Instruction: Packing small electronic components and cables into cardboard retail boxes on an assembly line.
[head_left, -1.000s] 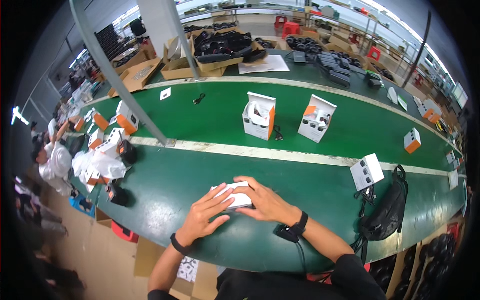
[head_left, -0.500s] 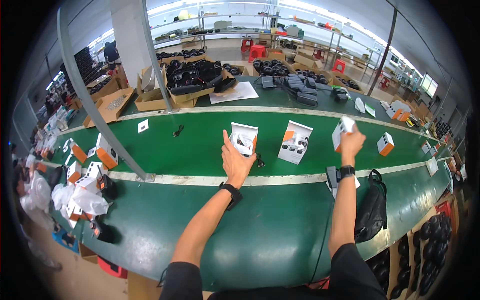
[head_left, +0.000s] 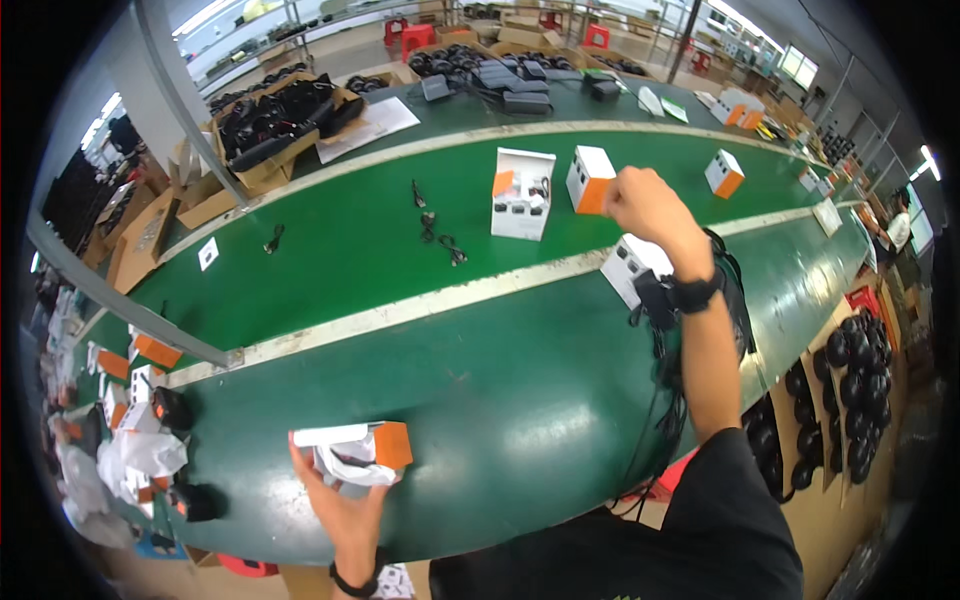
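Left hand (head_left: 345, 505) clamped on white-orange box (head_left: 352, 450) at near belt (head_left: 500, 400) edge; right hand (head_left: 645, 205) fisted beside 1 closed carton (head_left: 590, 180); contact with the carton cannot be told.

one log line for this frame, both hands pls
left hand: holds white-and-orange carton near belt edge | right hand: raised fist beside closed orange-and-white box | surface: green conveyor belt

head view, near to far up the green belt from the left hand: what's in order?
Left hand → white-and-orange box it holds → pale stripe on the belt → black cables → open white box → cardboard box of black parts.
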